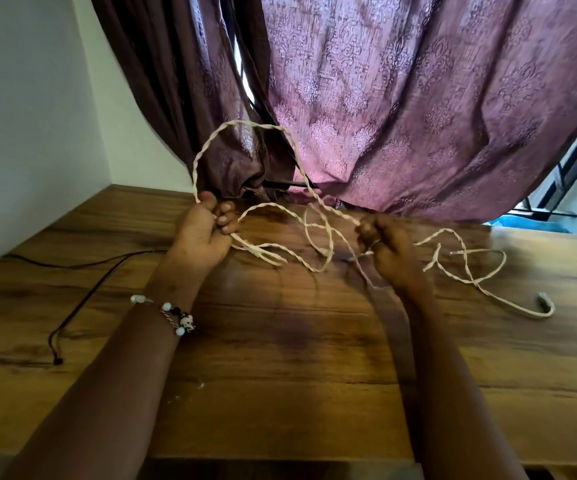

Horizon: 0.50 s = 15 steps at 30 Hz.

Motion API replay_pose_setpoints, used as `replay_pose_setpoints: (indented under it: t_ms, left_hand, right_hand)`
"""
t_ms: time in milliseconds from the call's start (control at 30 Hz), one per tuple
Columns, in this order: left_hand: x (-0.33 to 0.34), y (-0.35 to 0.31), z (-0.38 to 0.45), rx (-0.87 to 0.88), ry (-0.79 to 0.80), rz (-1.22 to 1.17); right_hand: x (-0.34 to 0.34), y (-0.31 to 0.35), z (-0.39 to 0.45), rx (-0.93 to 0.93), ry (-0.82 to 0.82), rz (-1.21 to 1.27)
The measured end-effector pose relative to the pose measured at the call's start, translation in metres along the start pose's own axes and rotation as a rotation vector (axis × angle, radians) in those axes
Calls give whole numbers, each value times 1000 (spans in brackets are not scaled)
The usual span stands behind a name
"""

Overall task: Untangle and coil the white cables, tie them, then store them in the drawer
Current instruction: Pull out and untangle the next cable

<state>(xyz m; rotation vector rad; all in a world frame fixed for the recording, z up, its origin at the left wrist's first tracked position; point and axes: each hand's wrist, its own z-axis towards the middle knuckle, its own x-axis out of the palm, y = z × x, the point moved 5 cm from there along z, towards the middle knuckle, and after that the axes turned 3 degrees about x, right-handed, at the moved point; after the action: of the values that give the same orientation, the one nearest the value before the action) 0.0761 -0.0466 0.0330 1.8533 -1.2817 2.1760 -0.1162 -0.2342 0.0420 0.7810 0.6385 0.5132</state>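
Head view: the white cables (318, 233), twisted together in pairs, are held above the far middle of the wooden tabletop (280, 358) by both hands. The left hand (204, 233) is closed around the cables, with the fingers curled over several strands; from this grip a large loop is raised in front of the purple curtain (418, 98), and two short loose ends are seen sticking out toward the middle. The right hand (387, 247) is closed on the cables too, a strand being pinched at the fingertips. Between the hands, further loops are hung just over the wood. Past the right hand, the rest of the cables is laid in crossed loops on the tabletop toward its right edge, ending in a curved tip with a small plug. A beaded bracelet (176, 317) is worn on the left wrist. A thin dark cord (82, 296) is laid near the left edge.
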Motion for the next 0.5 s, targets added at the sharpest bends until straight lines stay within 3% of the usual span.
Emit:
replay_pose_setpoints:
  t_ms: [133,200,300,500]
  left_hand:
    - [27,18,-22,94,210,296]
    - [39,35,-36,85,345,405]
    - [51,58,-51,46,473,484]
    - [38,59,-43,63,245,506]
  right_hand:
    - [-5,24,-1,-48,-167,318]
    - [3,31,-3,-39,-175,360]
    - [22,34,-3,-18,-62,376]
    - [42,42,-4,-202,252,158]
